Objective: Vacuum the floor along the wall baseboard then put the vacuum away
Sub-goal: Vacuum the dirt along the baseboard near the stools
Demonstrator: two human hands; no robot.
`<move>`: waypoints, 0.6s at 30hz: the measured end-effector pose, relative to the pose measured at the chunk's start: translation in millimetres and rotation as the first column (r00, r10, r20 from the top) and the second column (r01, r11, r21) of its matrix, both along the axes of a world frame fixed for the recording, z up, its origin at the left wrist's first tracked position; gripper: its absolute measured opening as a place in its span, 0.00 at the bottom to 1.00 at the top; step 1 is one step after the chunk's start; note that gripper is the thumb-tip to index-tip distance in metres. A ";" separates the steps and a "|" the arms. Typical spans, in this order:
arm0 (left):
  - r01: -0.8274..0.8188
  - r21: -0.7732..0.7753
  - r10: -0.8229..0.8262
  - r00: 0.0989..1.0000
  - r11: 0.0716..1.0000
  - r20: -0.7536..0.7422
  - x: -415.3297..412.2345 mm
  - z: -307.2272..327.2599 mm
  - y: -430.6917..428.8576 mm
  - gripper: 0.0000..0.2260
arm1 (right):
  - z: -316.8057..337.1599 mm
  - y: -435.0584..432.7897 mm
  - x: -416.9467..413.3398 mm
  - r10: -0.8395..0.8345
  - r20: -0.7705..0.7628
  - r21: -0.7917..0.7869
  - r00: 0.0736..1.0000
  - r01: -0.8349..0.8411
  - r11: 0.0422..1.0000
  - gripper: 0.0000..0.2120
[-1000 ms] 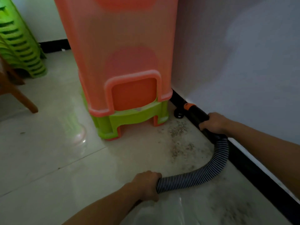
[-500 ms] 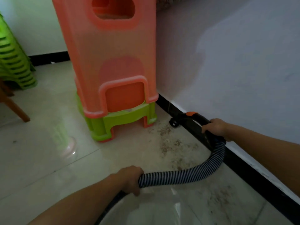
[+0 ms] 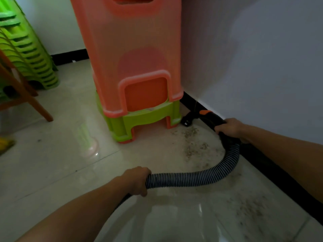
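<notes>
Counting from the head view: two hands, one vacuum hose, one black handle with an orange collar, and one nozzle. Two stool stacks were in frame: an orange stack at 12 o'clock sitting on a green stool, and a green stack at 10 o'clock. One wooden chair leg stood at 9 o'clock. Two scatters of grit lay on the floor: one just behind the nozzle, the other at 5 o'clock beside the baseboard.

The nozzle sat on the floor at 2 o'clock, between the green stool's leg and the baseboard, close to both; contact unclear.

The right hand came in from 3 o'clock, fingers wrapped round the handle, knuckles up, forearm running along the wall. The left hand came in from 7 o'clock, fist closed round the hose near centre frame, thumb underneath. The hands were well apart, with the hose curving between them.
</notes>
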State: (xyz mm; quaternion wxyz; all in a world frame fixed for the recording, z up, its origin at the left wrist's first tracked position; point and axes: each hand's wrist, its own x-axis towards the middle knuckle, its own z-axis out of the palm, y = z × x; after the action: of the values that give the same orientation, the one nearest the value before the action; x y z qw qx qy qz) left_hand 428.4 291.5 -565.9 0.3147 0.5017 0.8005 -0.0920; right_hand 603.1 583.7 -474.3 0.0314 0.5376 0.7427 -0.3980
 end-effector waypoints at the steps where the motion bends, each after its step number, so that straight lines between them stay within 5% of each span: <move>1: 0.024 0.001 -0.024 1.000 1.000 -0.012 1.4 -0.5 4.8 0.19 | -0.3 0.3 5.6 0.029 0.005 -0.007 1.000 -0.029 1.000 0.17; 10: 0.140 0.058 -0.141 0.990 0.988 0.012 28.9 -1.3 34.3 0.17 | 4.8 14.7 30.6 0.045 0.039 0.123 0.998 -0.049 0.991 0.21; 18: 0.146 0.092 -0.145 0.989 0.985 -0.014 23.3 5.8 34.8 0.15 | 13.2 6.9 58.3 0.082 0.080 -0.007 0.993 -0.082 0.997 0.15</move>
State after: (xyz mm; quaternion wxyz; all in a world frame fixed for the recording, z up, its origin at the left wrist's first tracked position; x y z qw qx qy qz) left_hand 451.7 326.3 -560.1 0.2805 0.5726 0.7663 -0.0794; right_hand 661.4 590.6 -461.1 0.0787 0.5221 0.7616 -0.3758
